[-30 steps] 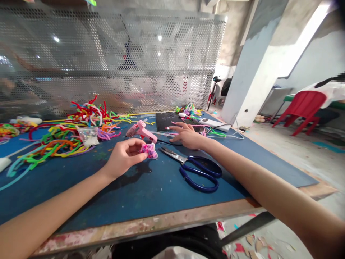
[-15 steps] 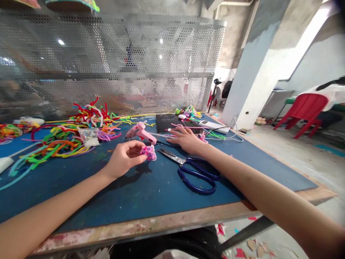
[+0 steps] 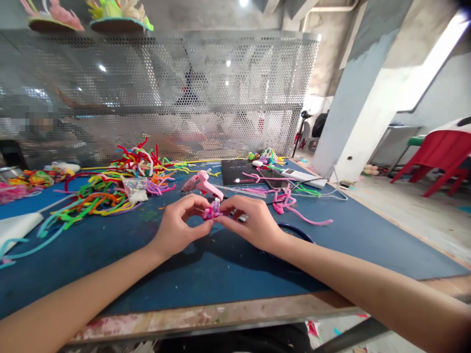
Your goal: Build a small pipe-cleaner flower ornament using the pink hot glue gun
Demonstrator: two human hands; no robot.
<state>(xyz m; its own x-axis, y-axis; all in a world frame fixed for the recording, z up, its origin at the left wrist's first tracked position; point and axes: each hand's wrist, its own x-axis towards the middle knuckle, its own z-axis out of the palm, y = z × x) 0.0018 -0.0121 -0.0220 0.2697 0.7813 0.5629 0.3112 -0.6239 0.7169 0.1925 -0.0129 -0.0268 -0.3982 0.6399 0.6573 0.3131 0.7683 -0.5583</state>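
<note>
Between the fingertips of my left hand (image 3: 181,221) and my right hand (image 3: 253,220) is a small fuzzy pink and purple piece (image 3: 212,211) with white edging, held above the table. Both hands are closed in a pinch on it, thumbs close together. Just behind it lies a pink hot glue gun (image 3: 203,184) on its side. The scissors with dark blue handles (image 3: 296,228) lie under my right hand and wrist, their blades mostly hidden.
A pile of colourful pipe cleaners (image 3: 99,193) and a small clear bag of white bits (image 3: 135,190) lie to the left. Pink pipe cleaners (image 3: 285,201), a black flat box (image 3: 235,171) and a white power strip (image 3: 305,178) are on the right. A perforated metal screen (image 3: 206,113) stands behind.
My right hand has come back from the far side of the table and now pinches the fuzzy piece with my left. The piece has turned. The view has shifted slightly left and up.
</note>
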